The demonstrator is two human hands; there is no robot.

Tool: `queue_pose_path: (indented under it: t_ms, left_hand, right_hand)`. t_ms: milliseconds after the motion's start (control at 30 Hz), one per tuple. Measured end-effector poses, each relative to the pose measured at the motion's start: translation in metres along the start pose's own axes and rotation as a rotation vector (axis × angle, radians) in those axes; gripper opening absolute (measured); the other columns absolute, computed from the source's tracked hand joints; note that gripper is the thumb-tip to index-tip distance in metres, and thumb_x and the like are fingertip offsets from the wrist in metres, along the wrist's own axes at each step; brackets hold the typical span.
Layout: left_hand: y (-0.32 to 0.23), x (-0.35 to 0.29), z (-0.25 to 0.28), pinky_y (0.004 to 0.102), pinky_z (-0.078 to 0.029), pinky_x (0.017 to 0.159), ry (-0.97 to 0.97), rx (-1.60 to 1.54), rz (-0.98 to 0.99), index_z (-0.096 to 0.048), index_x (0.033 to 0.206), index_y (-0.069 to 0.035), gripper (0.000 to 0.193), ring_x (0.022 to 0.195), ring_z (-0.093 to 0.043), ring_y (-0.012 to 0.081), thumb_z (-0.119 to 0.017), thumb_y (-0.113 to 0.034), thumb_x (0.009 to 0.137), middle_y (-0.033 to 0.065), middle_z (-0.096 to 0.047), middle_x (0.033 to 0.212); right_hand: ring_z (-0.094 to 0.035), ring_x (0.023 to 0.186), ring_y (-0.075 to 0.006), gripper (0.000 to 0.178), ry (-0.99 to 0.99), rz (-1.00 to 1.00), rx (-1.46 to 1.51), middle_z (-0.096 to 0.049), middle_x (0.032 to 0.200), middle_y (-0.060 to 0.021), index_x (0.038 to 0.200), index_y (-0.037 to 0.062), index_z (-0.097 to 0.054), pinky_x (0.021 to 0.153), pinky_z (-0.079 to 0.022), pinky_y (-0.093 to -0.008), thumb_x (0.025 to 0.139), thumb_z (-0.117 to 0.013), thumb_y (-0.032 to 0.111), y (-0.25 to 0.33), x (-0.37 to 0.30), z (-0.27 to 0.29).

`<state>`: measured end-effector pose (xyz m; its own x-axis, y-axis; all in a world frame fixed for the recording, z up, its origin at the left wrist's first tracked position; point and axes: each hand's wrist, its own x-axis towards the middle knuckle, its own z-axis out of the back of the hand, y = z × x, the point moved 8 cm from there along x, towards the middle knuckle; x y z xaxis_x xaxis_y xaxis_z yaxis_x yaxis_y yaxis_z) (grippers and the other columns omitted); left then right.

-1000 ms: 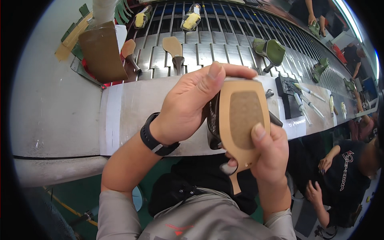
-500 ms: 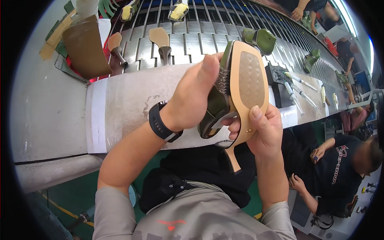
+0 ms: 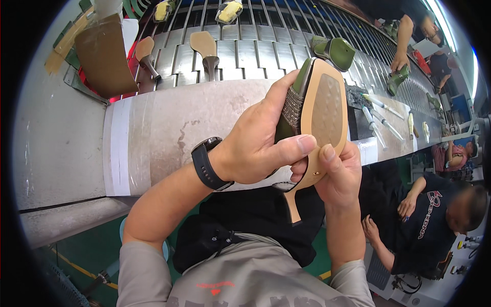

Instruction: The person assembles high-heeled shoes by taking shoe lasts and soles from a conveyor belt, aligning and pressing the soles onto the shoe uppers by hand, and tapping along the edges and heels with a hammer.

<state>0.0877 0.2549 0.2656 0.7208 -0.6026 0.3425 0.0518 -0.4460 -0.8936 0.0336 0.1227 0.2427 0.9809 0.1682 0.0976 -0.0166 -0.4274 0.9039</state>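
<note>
A green heeled shoe [image 3: 327, 110] is held up above the bench's front edge, its tan sole facing me, toe away and slim heel down toward my lap. A glittery band shows along its left side. My left hand [image 3: 255, 138] grips the upper from the left, with the thumb laid on the sole's edge near the middle. Around the arch and heel end, my right hand [image 3: 340, 171] is closed, its thumb pressed on the sole just beside my left thumb. Some fingers of both hands are hidden behind the shoe.
Beyond the bench [image 3: 169, 133] runs a slatted metal conveyor [image 3: 250, 56] bearing loose heeled soles [image 3: 203, 46] and green shoes [image 3: 340, 53]. Several syringe-like tools [image 3: 381, 123] lie at right by a dark block [image 3: 358, 100]. A brown board [image 3: 105, 56] stands left. A co-worker [image 3: 434, 204] sits right.
My left hand has turned, bringing its thumb from the raised position down onto the sole. The shoe has tilted slightly more upright. At far right, another person's hand has reached a green shoe.
</note>
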Motion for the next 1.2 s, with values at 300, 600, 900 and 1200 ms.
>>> queue_pose_path:
  t_ms: [300,600,900,1200]
  left_hand:
    - [0.002,-0.008,0.011,0.0385,-0.056,0.093,-0.001,0.238,0.011,-0.009,0.167,0.009,0.100,0.096,-0.070,0.0277,-0.068,-0.034,0.099,0.0247,-0.063,0.126]
    - [0.007,-0.010,0.018,0.0478,-0.035,0.121,-0.055,0.428,-0.113,-0.001,0.167,0.012,0.111,0.136,-0.051,0.0476,-0.066,-0.044,0.097,0.0378,-0.050,0.148]
    - [0.002,-0.012,0.012,0.0310,-0.058,0.070,0.036,0.019,0.043,-0.007,0.169,0.007,0.083,0.071,-0.068,0.0157,-0.057,-0.023,0.110,0.0169,-0.070,0.109]
    - [-0.009,-0.013,0.019,0.0261,-0.061,0.070,0.002,-0.153,0.004,-0.028,0.166,0.005,0.071,0.084,-0.069,0.0083,-0.064,-0.019,0.111,0.0091,-0.069,0.116]
  right_hand:
    - [-0.078,0.074,-0.0295,0.039,-0.016,0.045,-0.094,-0.076,0.093,-0.0217,0.116,-0.0107,-0.070,0.068,-0.068,-0.0398,0.110,-0.063,0.027,-0.003,-0.001,-0.007]
    - [-0.077,0.081,-0.0250,0.035,-0.046,0.115,-0.143,-0.077,0.099,-0.0181,0.117,-0.0091,-0.071,0.075,-0.065,-0.0380,0.108,-0.069,0.024,-0.001,0.000,-0.017]
    - [-0.078,0.077,-0.0311,0.039,-0.086,0.019,-0.123,-0.078,0.092,-0.0220,0.120,-0.0106,-0.069,0.075,-0.068,-0.0426,0.109,-0.065,0.026,-0.007,0.000,-0.013]
    - [-0.080,0.083,-0.0344,0.036,0.002,0.023,-0.065,-0.077,0.098,-0.0255,0.120,-0.0122,-0.067,0.082,-0.069,-0.0483,0.109,-0.062,0.021,-0.012,-0.004,-0.013]
